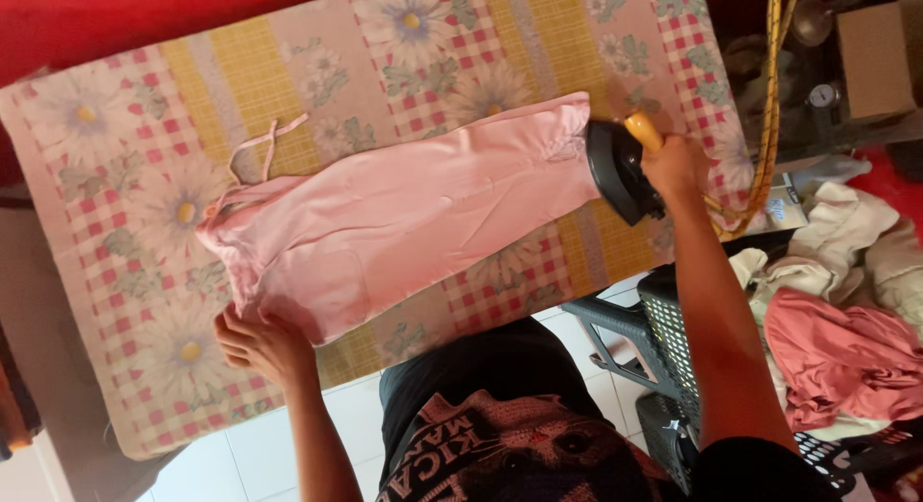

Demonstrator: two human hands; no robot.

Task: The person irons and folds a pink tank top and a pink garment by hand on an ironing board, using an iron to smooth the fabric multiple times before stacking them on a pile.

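Gripping the yellow handle of a dark iron (pixel 620 170), the right hand (pixel 678 165) is clenched around it, with the iron's soleplate meeting the hem end of a pink garment (pixel 404 223). The left hand (pixel 258 343) lies with fingers curled on the garment's near edge at its gathered waist end, pressing the cloth rather than grasping anything.

The pink garment lies spread flat and lengthwise across the bench (pixel 125 146), which is covered with a padded cloth of daisies, red checks and yellow stripes. A thin pink drawstring (pixel 264 146) trails from the garment's waist end onto the cover, away from the person.

Beyond the iron, on the side away from the garment, a yellow braided cord (pixel 769 108) runs up past the bench's end. Just past that cord stands a dark plastic laundry basket (pixel 673 338) heaped with clothes (pixel 846 310) in cream and dusty rose. Nothing lies on the garment between the two hands. White floor tiles (pixel 221 464) show beneath the bench's near edge.
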